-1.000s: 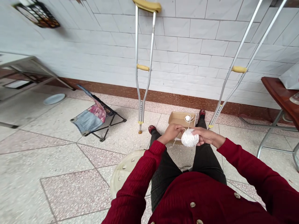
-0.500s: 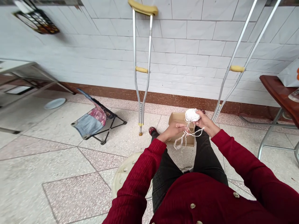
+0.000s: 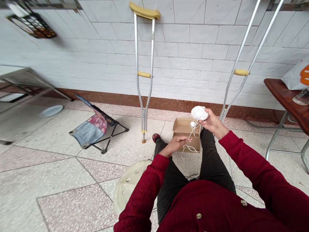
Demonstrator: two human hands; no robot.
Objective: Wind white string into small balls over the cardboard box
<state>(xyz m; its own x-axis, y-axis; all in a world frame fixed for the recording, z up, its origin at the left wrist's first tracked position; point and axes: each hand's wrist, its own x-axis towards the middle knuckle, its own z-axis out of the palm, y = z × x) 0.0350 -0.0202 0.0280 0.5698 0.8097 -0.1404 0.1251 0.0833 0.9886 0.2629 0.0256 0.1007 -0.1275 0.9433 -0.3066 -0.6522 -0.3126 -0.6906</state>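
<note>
while my right hand [image 3: 212, 122] is closed round the ball of white yarn [image 3: 199, 113], held up above my right knee, my left hand [image 3: 176, 144] sits lower, over the gap between my knees. its thumb and forefinger are pinched on the strand [image 3: 193, 132] that runs down from the ball. loose loops of the same strand hang below that pinch. i judge the step to be drawing the strand out between the two hands, with the line slack rather than taut. the next move, as i read it, calls for a steady pinch and even tension, so the hanging loops do not snarl.

the ball is a soft, slightly flattened round, matte and fuzzy, wound of thin thread. beneath it on the speckled floor [image 3: 60, 154] lies a shallow, plain brown cardboard box [image 3: 181, 129], open, with a smaller white ball [image 3: 192, 124] inside. beyond, two aluminium crutches [image 3: 144, 74] with yellow pads lean on the white tiled wall [image 3: 193, 51]. a pale plastic stool [image 3: 127, 187] is by my left thigh, a folding fabric seat [image 3: 96, 125] lies farther left, and a brown counter [image 3: 285, 96] on metal legs stands at the right edge.
</note>
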